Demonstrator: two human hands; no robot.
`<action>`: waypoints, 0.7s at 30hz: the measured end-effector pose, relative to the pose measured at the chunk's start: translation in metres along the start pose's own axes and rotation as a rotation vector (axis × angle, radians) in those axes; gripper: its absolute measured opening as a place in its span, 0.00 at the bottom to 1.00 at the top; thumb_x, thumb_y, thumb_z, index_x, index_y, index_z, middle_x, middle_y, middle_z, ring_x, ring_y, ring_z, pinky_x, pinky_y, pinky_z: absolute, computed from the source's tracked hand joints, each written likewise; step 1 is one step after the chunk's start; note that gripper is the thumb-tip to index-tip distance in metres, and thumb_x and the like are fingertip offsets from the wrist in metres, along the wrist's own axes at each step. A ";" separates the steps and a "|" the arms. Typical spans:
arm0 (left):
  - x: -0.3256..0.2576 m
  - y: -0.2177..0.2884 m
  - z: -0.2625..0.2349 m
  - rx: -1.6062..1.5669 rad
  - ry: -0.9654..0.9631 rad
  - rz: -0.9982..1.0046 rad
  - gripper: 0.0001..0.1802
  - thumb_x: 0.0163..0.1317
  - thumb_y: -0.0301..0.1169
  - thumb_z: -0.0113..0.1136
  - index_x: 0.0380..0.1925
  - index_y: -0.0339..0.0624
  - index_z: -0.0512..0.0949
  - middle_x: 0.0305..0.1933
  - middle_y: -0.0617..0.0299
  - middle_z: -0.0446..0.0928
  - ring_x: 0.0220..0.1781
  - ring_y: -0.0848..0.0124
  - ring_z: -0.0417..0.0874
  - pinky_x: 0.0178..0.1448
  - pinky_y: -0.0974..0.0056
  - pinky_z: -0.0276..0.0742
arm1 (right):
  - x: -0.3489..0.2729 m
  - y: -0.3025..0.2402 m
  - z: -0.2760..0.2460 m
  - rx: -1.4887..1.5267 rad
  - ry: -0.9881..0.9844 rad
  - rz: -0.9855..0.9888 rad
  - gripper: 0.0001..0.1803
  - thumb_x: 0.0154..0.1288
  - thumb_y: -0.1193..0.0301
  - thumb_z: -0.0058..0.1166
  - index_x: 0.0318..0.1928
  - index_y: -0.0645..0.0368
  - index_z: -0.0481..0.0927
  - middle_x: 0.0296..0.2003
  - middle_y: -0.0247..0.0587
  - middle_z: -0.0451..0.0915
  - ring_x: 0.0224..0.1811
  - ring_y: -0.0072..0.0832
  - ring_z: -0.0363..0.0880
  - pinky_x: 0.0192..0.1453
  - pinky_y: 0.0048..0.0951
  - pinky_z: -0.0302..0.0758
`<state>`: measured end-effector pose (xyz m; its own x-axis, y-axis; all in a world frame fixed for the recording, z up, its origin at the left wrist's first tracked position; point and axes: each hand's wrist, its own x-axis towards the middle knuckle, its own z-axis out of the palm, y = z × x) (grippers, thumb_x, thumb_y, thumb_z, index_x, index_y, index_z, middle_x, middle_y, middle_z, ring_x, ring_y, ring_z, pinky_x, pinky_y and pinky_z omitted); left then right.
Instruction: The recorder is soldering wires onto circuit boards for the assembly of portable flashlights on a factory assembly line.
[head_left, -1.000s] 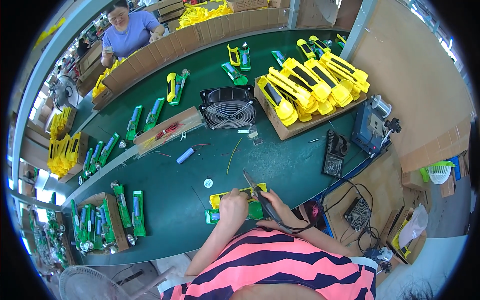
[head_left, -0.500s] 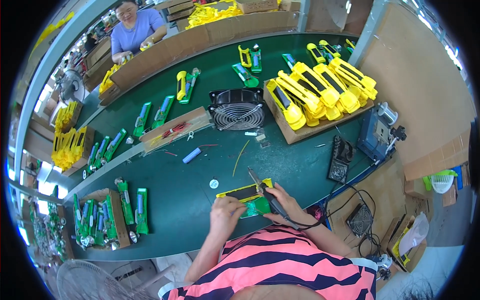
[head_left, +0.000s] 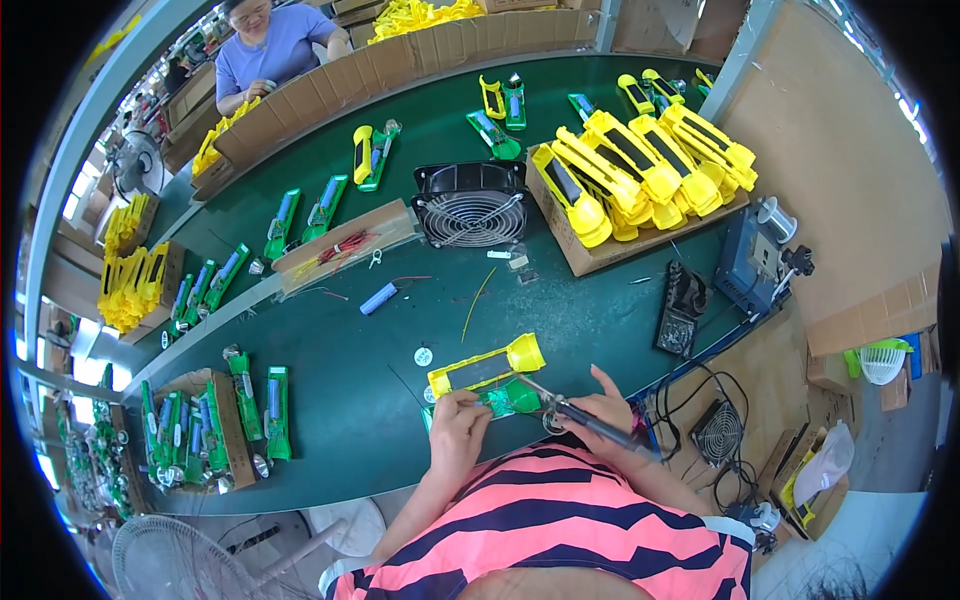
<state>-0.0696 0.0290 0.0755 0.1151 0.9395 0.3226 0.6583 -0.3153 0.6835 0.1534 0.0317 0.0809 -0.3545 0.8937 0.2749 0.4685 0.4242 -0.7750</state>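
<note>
My right hand [head_left: 602, 412] grips a soldering iron [head_left: 590, 420], its thin tip pointing left over a green flashlight casing [head_left: 515, 398] with a circuit board in it. A round, shiny metal part [head_left: 552, 423] sits by the casing's right end, partly behind the iron. My left hand [head_left: 458, 430] is closed in a pinch at the casing's left part; what lies between its fingertips is hidden. From beside it a thin dark wire [head_left: 404, 385] sticks out to the left. Just beyond the casing lies a yellow frame-like shell [head_left: 487, 368].
A blue cylindrical battery [head_left: 378, 299] and a yellow wire [head_left: 478, 303] lie farther out. Behind are a black fan [head_left: 470, 205] and a carton of yellow shells [head_left: 640, 185]. A soldering station [head_left: 750, 262] stands right, a box of green casings [head_left: 230, 430] left. A co-worker [head_left: 265, 50] sits across.
My right hand has brought the iron down, its tip from above the yellow shell to the green casing. The yellow shell now lies more apart from the casing. My left hand stays pinched.
</note>
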 end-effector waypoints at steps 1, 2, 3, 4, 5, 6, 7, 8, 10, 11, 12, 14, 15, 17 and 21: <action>0.002 0.002 0.000 -0.003 -0.003 0.002 0.06 0.39 0.20 0.61 0.21 0.37 0.76 0.33 0.58 0.70 0.33 0.64 0.72 0.35 0.65 0.69 | -0.004 0.004 0.006 -0.002 0.003 0.003 0.09 0.48 0.74 0.57 0.33 0.59 0.76 0.24 0.38 0.78 0.29 0.30 0.78 0.60 0.45 0.56; 0.005 0.003 0.001 0.006 -0.024 -0.012 0.06 0.39 0.20 0.61 0.21 0.37 0.76 0.34 0.58 0.70 0.34 0.64 0.72 0.35 0.65 0.69 | -0.012 0.012 0.016 0.144 0.182 -0.012 0.08 0.48 0.76 0.55 0.32 0.61 0.75 0.23 0.37 0.78 0.28 0.28 0.78 0.61 0.44 0.55; 0.007 0.004 0.001 0.016 -0.044 -0.027 0.06 0.39 0.19 0.61 0.20 0.37 0.75 0.34 0.57 0.70 0.34 0.64 0.72 0.35 0.64 0.69 | -0.019 0.017 0.025 0.289 0.361 -0.029 0.06 0.49 0.78 0.52 0.31 0.63 0.75 0.23 0.37 0.78 0.28 0.26 0.78 0.62 0.43 0.54; 0.008 0.004 0.002 0.017 -0.045 -0.027 0.06 0.39 0.19 0.61 0.20 0.37 0.75 0.34 0.57 0.70 0.34 0.64 0.72 0.35 0.64 0.69 | -0.023 0.018 0.031 0.394 0.370 0.071 0.07 0.50 0.80 0.49 0.33 0.67 0.73 0.25 0.40 0.77 0.29 0.26 0.77 0.61 0.41 0.56; 0.009 0.004 0.004 0.042 -0.050 -0.010 0.06 0.38 0.19 0.61 0.20 0.37 0.75 0.34 0.57 0.70 0.34 0.64 0.72 0.36 0.64 0.69 | -0.025 0.015 0.036 0.394 0.372 0.072 0.07 0.50 0.80 0.49 0.33 0.67 0.73 0.25 0.40 0.77 0.29 0.26 0.77 0.61 0.41 0.56; 0.009 0.004 0.005 0.066 -0.054 0.008 0.06 0.38 0.19 0.61 0.20 0.37 0.75 0.34 0.58 0.70 0.34 0.64 0.72 0.36 0.64 0.69 | -0.025 0.012 0.041 0.537 0.431 0.245 0.08 0.51 0.81 0.49 0.34 0.67 0.72 0.25 0.41 0.76 0.28 0.25 0.77 0.61 0.41 0.56; 0.008 0.005 0.006 0.068 -0.055 0.007 0.06 0.38 0.19 0.61 0.20 0.37 0.75 0.34 0.58 0.70 0.34 0.64 0.72 0.36 0.64 0.69 | -0.025 0.011 0.043 0.679 0.487 0.421 0.08 0.51 0.82 0.48 0.35 0.68 0.71 0.25 0.42 0.76 0.27 0.25 0.77 0.61 0.40 0.56; 0.007 0.006 0.007 0.069 -0.037 0.000 0.06 0.37 0.19 0.60 0.19 0.37 0.75 0.33 0.58 0.69 0.34 0.64 0.72 0.36 0.64 0.69 | -0.026 0.013 0.044 0.681 0.486 0.421 0.08 0.51 0.82 0.48 0.35 0.68 0.71 0.25 0.42 0.76 0.27 0.25 0.77 0.61 0.40 0.56; 0.007 0.006 0.008 0.070 -0.020 -0.006 0.06 0.37 0.19 0.60 0.19 0.36 0.75 0.32 0.58 0.69 0.34 0.63 0.71 0.35 0.64 0.69 | -0.028 0.018 0.046 0.748 0.445 0.478 0.09 0.52 0.83 0.48 0.36 0.68 0.70 0.25 0.44 0.76 0.24 0.23 0.77 0.56 0.35 0.63; 0.006 0.005 0.007 0.066 -0.021 -0.008 0.06 0.36 0.19 0.60 0.19 0.36 0.74 0.32 0.58 0.69 0.34 0.63 0.71 0.35 0.64 0.69 | -0.026 0.018 0.046 0.750 0.442 0.477 0.09 0.52 0.83 0.48 0.36 0.68 0.70 0.25 0.44 0.76 0.24 0.23 0.77 0.56 0.35 0.63; 0.006 0.004 0.008 0.062 -0.021 -0.009 0.06 0.36 0.19 0.60 0.18 0.36 0.74 0.32 0.58 0.69 0.34 0.63 0.71 0.35 0.64 0.69 | -0.024 0.017 0.044 0.708 0.416 0.422 0.09 0.52 0.83 0.47 0.36 0.68 0.69 0.24 0.43 0.76 0.23 0.22 0.77 0.53 0.32 0.66; 0.007 0.003 0.008 0.066 -0.014 0.005 0.06 0.36 0.19 0.61 0.19 0.37 0.74 0.32 0.58 0.69 0.34 0.64 0.72 0.34 0.65 0.69 | -0.021 0.014 0.042 0.664 0.391 0.366 0.08 0.52 0.83 0.47 0.36 0.69 0.69 0.23 0.43 0.76 0.21 0.22 0.77 0.50 0.29 0.70; 0.007 0.002 0.008 0.070 -0.007 0.018 0.06 0.37 0.20 0.61 0.19 0.37 0.75 0.32 0.58 0.70 0.33 0.64 0.72 0.34 0.65 0.69 | -0.020 0.012 0.042 0.706 0.394 0.411 0.08 0.52 0.83 0.47 0.36 0.69 0.69 0.22 0.42 0.76 0.21 0.22 0.77 0.47 0.27 0.71; 0.008 0.002 0.009 0.073 -0.010 0.020 0.06 0.37 0.19 0.61 0.18 0.37 0.75 0.32 0.58 0.70 0.33 0.64 0.72 0.34 0.65 0.69 | -0.020 0.012 0.043 0.748 0.398 0.457 0.08 0.53 0.83 0.47 0.35 0.69 0.69 0.21 0.42 0.76 0.21 0.22 0.77 0.44 0.25 0.73; 0.009 0.004 0.008 0.059 -0.024 0.003 0.06 0.36 0.18 0.60 0.18 0.36 0.74 0.31 0.58 0.69 0.34 0.63 0.71 0.35 0.64 0.69 | -0.017 0.016 0.041 0.649 0.367 0.387 0.08 0.53 0.82 0.47 0.36 0.69 0.69 0.20 0.42 0.76 0.21 0.21 0.77 0.39 0.23 0.74</action>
<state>-0.0597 0.0368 0.0756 0.1340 0.9418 0.3082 0.7008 -0.3099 0.6425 0.1334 0.0173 0.0409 0.0735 0.9973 0.0032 -0.0957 0.0102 -0.9954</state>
